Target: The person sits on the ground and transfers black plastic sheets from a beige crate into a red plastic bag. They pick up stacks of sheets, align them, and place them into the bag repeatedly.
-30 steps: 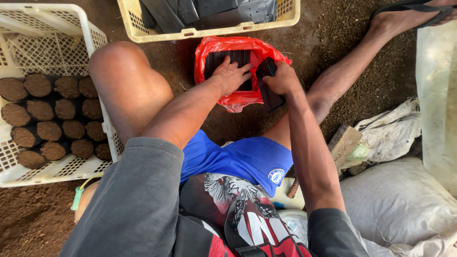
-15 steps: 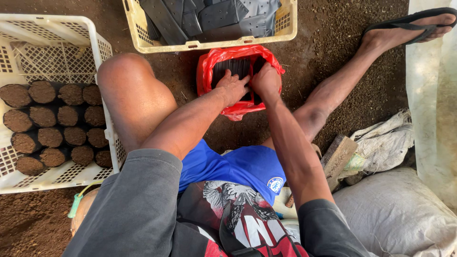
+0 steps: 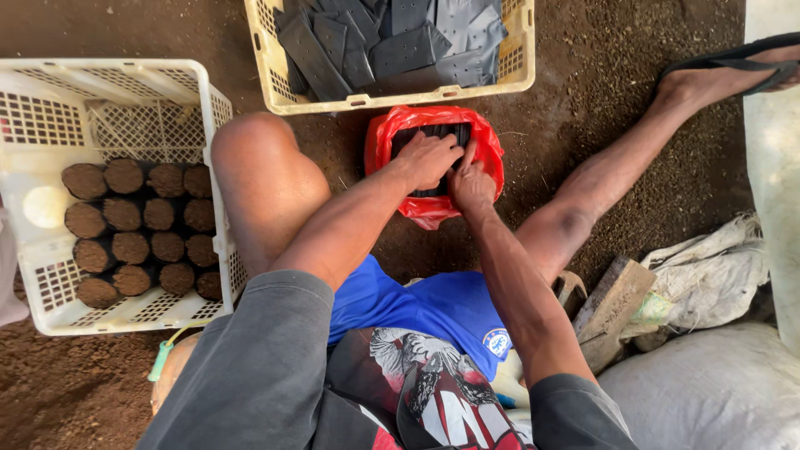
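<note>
A red plastic bag [image 3: 383, 143] lies open on the soil between my legs, with a stack of flat black nursery bags [image 3: 430, 132] inside it. My left hand [image 3: 427, 158] lies on top of the stack, fingers curled over it. Touching the left hand's fingers, my right hand [image 3: 472, 182] presses its fingertips into the near right part of the same stack. Both hands cover most of the stack.
A cream crate [image 3: 275, 79] of loose black nursery bags [image 3: 400, 46] stands just beyond the red bag. A white crate [image 3: 212, 158] at left holds rows of soil-filled bags [image 3: 142, 229]. White sacks [image 3: 708, 383] and wood pieces [image 3: 612, 304] lie at right. My sandalled foot [image 3: 717, 75] rests far right.
My right hand, which held a black bag at the red bag's right edge, has come down onto the stack beside my left hand. The left hand stayed on the stack.
</note>
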